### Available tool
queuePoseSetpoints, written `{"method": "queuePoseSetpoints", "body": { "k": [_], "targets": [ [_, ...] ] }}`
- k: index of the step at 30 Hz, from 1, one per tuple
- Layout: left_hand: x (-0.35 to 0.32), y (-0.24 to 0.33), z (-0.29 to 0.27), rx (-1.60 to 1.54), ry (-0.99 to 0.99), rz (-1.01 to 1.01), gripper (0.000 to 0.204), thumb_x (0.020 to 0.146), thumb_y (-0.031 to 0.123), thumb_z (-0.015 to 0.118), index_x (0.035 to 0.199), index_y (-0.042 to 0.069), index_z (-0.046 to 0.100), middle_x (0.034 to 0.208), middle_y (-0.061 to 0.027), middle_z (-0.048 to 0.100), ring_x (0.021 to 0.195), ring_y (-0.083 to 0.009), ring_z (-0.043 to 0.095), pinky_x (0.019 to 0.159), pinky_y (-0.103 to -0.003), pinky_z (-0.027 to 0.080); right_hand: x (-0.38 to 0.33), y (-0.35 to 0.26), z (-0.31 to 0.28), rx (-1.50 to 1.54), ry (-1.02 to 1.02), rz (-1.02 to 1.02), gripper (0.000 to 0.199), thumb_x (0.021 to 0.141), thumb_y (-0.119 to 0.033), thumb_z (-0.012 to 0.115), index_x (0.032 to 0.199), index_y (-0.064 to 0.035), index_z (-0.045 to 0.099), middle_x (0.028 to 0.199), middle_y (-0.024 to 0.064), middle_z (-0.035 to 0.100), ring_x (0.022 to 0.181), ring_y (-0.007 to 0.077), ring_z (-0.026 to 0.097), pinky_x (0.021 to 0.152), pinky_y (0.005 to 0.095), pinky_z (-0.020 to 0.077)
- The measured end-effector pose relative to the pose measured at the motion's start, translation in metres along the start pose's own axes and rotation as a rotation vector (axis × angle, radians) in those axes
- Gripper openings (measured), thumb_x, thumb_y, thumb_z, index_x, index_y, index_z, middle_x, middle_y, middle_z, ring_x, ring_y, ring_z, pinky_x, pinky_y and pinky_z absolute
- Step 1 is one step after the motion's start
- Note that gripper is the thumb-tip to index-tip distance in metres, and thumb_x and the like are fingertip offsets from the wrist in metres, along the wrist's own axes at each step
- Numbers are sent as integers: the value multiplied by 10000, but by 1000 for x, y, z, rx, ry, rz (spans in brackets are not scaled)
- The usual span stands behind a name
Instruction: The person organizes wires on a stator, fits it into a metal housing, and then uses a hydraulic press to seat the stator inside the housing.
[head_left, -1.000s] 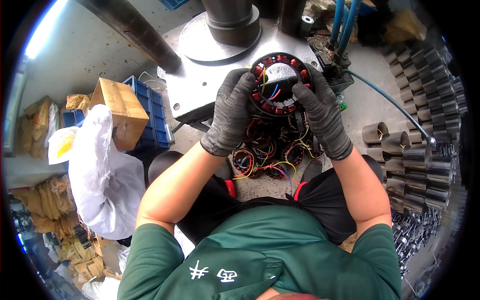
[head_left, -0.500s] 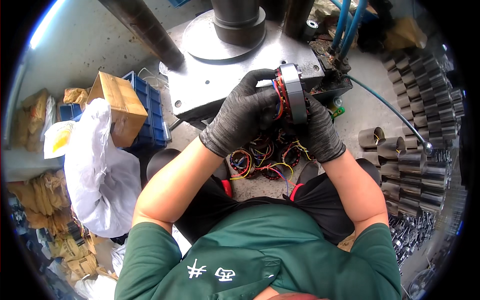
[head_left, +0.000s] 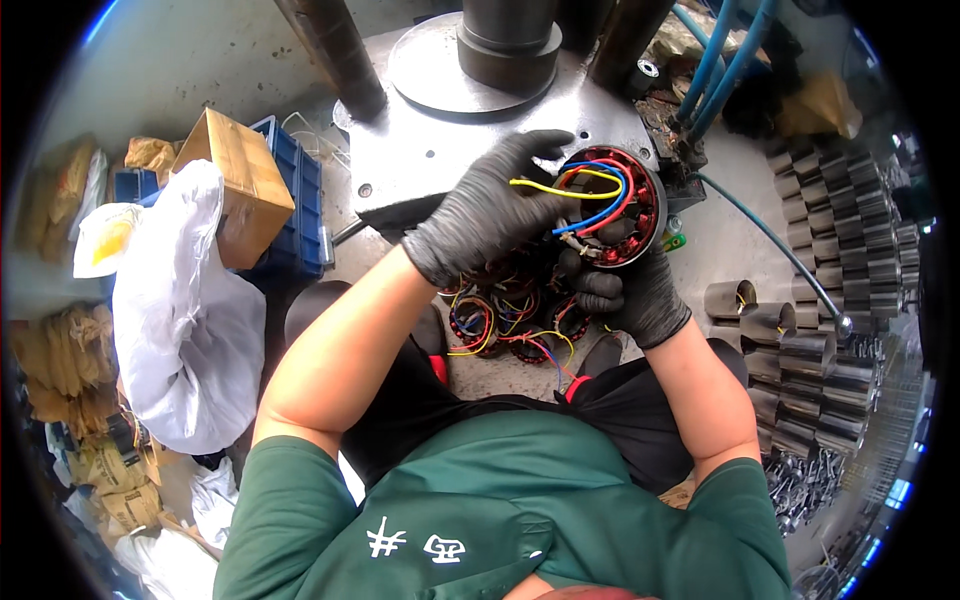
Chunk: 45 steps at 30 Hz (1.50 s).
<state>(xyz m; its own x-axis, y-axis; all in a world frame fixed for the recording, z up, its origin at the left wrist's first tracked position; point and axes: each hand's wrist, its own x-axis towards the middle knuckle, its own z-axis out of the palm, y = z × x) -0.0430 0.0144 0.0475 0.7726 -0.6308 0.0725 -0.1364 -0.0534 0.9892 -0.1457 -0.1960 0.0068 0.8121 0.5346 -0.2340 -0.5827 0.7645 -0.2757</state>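
A motor stator (head_left: 652, 205), a metal ring with red windings inside, is held up in front of the press. My gloved right hand (head_left: 640, 298) grips its lower rim, with fingers curled beneath it. Yellow, blue and red lead wires (head_left: 622, 192) loop out of the ring toward the left. Beside these wires is my gloved left hand (head_left: 500, 200), its thumb and fingers spread apart; whether its lower fingers touch the wires is hidden. On the floor between my feet lie several more stators (head_left: 475, 322) with coloured wires.
Beyond my hands stands a press with a metal table (head_left: 400, 150) and thick columns (head_left: 335, 60). At left are a cardboard box (head_left: 245, 175), blue crates (head_left: 300, 195) and a white bag (head_left: 190, 320). Stacked metal cylinders (head_left: 800, 350) fill the right side, near a ball-ended lever (head_left: 843, 325).
The stator has turned from edge-on so its open face and wires show toward me. My left hand has let go of its side and opened; the right hand has shifted beneath the rim.
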Motion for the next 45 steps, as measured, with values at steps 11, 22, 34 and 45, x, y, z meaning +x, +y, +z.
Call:
{"method": "queuePoseSetpoints", "body": {
  "k": [11,22,34,45],
  "targets": [
    [-9,-17,29,162,225,136,353,1007,141,681,1325,2,614,1110,-155,733,1045,-218,712,931,-369,567,2,-1,24,-257,31,-447,816,1029,-700,434,1573,-91,437,1524,166,541,1369,350,550,1194,537,410],
    [-7,-19,35,475,196,457,352,873,42,719,1224,77,729,1368,-200,599,1176,-373,658,1023,-442,551,1,-6,20,-143,178,-487,784,1008,-679,470,1467,-47,540,1408,200,621,1292,365,609,1146,519,471],
    [-6,-12,36,507,157,329,268,842,106,772,1107,68,760,1266,-200,603,1102,-364,662,973,-433,555,-11,-6,16,-449,175,-518,750,987,-607,596,1504,-73,499,1421,165,613,1295,334,610,1128,524,494],
    [2,-16,41,23,409,439,286,805,51,806,1036,21,642,1019,-159,635,908,-300,678,823,-391,588,-6,10,26,-214,93,-392,859,944,-704,551,1545,-97,463,1474,182,570,1351,359,566,1175,552,437]
  ]
}}
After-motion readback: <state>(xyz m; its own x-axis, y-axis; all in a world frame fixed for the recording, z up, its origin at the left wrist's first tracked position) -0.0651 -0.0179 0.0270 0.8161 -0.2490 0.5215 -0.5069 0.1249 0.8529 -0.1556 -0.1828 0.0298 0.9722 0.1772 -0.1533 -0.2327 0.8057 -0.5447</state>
